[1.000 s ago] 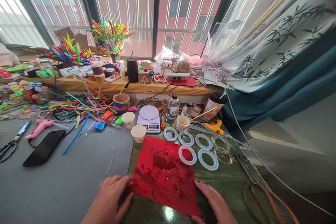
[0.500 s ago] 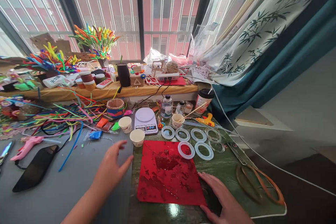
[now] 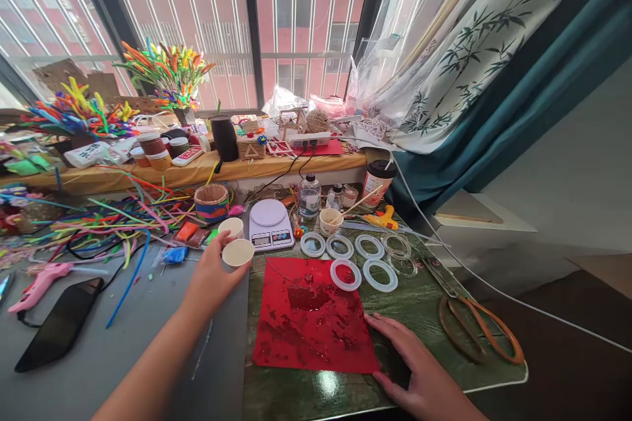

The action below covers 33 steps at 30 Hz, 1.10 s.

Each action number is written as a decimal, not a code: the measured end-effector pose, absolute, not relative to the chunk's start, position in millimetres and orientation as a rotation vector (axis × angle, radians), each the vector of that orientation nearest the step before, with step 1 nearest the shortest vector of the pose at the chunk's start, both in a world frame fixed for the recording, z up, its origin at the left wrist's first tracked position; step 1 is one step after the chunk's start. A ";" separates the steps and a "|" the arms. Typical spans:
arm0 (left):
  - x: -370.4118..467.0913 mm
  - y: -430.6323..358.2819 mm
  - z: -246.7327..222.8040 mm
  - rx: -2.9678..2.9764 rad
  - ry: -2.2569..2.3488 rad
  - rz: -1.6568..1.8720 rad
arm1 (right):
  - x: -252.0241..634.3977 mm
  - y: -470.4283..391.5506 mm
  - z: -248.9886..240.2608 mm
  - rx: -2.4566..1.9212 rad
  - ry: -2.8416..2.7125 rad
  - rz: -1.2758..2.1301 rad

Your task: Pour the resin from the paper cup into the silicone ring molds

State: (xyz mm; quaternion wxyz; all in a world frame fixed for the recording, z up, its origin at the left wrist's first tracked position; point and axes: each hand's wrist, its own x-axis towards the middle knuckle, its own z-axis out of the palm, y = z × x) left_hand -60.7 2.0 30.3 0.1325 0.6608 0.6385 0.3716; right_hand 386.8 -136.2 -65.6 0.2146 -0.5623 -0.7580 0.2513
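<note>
My left hand [image 3: 216, 276] has its thumb and fingers around a small white paper cup [image 3: 239, 254], which tilts so its round opening faces me. Behind it stands a second paper cup [image 3: 230, 228]. My right hand [image 3: 402, 362] lies by the right edge of a wet, shiny red sheet [image 3: 316, 352], fingertips touching or very near that edge, thumb spread from the fingers. Across the sheet's upper right corner sits a translucent ring mould [image 3: 345, 274]; several similar rings are grouped behind it. A white kitchen scale [image 3: 269, 217] stands behind the sheet.
A third paper cup [image 3: 330, 222] holds a wooden stick. Bottles [image 3: 310, 196] and a yellow glue gun [image 3: 382, 218] are behind the rings. Large scissors [image 3: 478, 332] lie at right. A pink glue gun [image 3: 42, 284] and black phone-like object [image 3: 62, 325] lie left.
My left hand has moved forward and taken hold of the nearer paper cup, shifting and tilting it slightly. My right hand stays by the red sheet. The whole view has shifted slightly.
</note>
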 end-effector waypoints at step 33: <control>-91.0 -4.7 0.9 1.622 1.978 1.125 | 384.8 -100.4 -44.8 -1.469 -2.287 0.875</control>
